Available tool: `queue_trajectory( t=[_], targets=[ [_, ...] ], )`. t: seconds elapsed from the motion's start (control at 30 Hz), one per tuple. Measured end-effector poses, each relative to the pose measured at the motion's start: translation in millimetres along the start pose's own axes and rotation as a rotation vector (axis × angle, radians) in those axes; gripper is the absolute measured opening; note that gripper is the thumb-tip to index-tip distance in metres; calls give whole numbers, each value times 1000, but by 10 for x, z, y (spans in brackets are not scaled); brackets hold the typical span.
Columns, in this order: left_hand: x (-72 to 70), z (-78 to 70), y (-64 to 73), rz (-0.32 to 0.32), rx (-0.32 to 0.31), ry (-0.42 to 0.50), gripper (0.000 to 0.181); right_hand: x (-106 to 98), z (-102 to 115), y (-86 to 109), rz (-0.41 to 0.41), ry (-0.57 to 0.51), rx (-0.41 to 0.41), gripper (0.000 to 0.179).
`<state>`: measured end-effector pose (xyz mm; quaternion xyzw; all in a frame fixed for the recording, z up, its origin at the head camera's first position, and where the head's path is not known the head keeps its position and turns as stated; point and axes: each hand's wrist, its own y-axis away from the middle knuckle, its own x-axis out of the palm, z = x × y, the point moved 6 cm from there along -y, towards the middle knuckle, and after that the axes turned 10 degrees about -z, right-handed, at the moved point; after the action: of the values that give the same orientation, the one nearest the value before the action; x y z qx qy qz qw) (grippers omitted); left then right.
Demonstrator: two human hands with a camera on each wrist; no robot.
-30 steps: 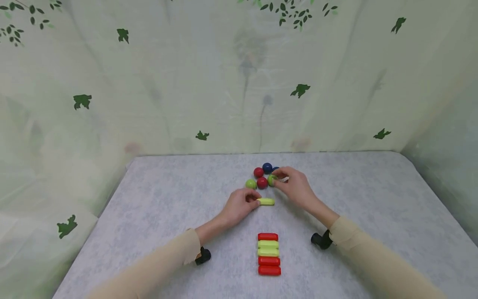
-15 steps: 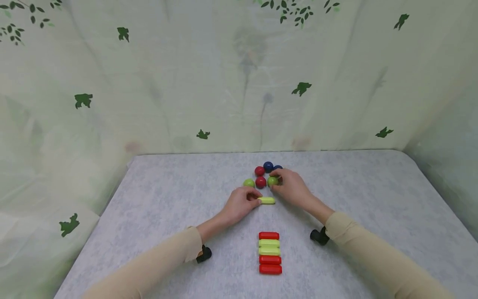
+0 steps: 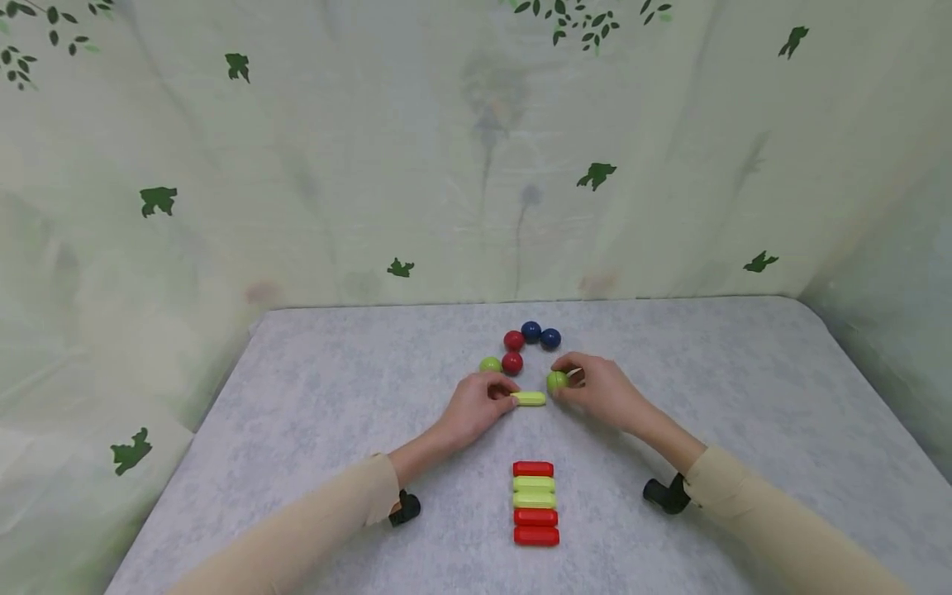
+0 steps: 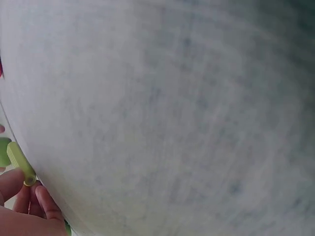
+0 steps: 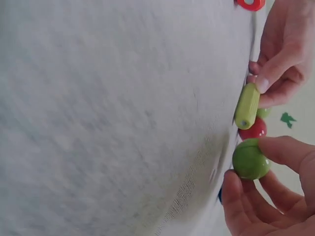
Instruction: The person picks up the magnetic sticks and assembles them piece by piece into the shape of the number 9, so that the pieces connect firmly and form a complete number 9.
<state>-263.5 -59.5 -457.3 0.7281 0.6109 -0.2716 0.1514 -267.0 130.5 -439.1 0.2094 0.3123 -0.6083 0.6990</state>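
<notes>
In the head view my left hand [image 3: 476,406] pinches the near end of a yellow-green faceted rod [image 3: 531,398] between thumb and fingers. The rod points toward my right hand [image 3: 604,392], which grips a shiny green ball [image 3: 557,381] by thumb and fingertips. From the right wrist view, that ball [image 5: 251,159] is close to the rod's free end [image 5: 247,106], where a small hole shows. Behind the left fingers a second green ball [image 3: 490,364] is partly hidden, beside a red ball [image 3: 512,363].
Another red ball [image 3: 514,340] and two dark blue balls [image 3: 531,331] lie farther back in a curve. Nearer me, several red and yellow-green rods [image 3: 534,500] lie side by side in a column on the grey tabletop [image 3: 335,355]. A leaf-printed curtain [image 3: 335,165] hangs behind.
The right hand has drawn the green ball toward me and to the right, away from the red ball and out beyond the rod's end. My left hand stays nearly still with the rod.
</notes>
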Motion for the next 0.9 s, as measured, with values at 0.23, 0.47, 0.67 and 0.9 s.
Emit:
queue_trajectory(
  t=[0.23, 0.47, 0.67, 0.9],
  targets=[
    [-17, 14, -14, -9, -12, 8, 14, 50, -23, 95, 50, -42, 26, 32],
    [-15, -19, -5, -8, -6, 6, 14, 63, -75, 101, 41, -63, 42, 33],
    [-160, -141, -17, -54, 94, -99, 11, 89, -96, 106, 47, -79, 55, 33],
    [-367, -73, -153, -192, 44, -94, 27, 96, -115, 100, 49, -92, 46, 32]
  ],
)
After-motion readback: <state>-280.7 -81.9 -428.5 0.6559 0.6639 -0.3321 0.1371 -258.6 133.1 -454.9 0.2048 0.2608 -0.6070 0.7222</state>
